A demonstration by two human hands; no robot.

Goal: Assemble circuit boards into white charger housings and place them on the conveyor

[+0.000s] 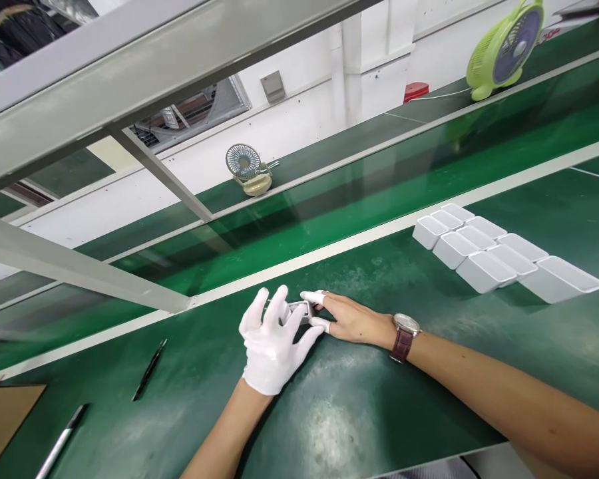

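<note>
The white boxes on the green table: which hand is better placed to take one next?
Probably the right hand. The white boxes lie on the right side of the green table, on that arm's side. The gloved left hand is farther away, and both hands now grip a small white part.

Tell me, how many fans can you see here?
2. A green fan stands top right on the far ledge. A small grey fan sits on the ledge near the middle. Others may be hidden.
</note>
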